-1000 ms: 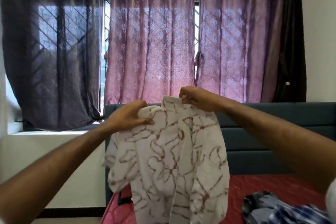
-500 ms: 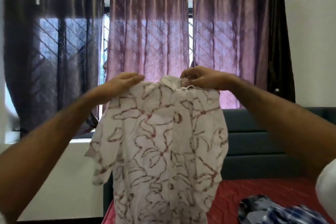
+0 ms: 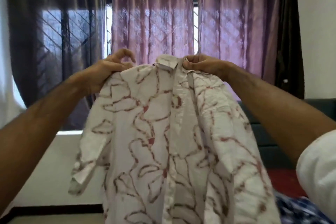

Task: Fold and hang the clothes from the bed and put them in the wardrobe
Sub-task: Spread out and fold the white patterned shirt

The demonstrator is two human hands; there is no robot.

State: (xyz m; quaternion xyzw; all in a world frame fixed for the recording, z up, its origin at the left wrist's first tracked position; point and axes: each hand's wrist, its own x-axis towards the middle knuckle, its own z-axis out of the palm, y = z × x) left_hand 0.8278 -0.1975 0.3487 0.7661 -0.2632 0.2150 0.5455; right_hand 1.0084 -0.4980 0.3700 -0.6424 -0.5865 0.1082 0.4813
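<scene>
Nearest, at the right edge, a white sleeve (image 3: 320,172). Held up at chest height: a white shirt (image 3: 174,142) with a brown-red floral outline, hanging open-fronted and lifted above the bed (image 3: 283,182). Left hand (image 3: 107,69) gripping the shoulder seam, fingers curled over the cloth. Right hand (image 3: 201,63) pinching the fabric just beside the collar (image 3: 166,62) (thumb tucked under). Lower right, a blue patterned garment (image 3: 298,209) lying on the red mattress. Beyond, a dark headboard (image 3: 272,143), then mauve curtains (image 3: 152,23) over a barred window.
</scene>
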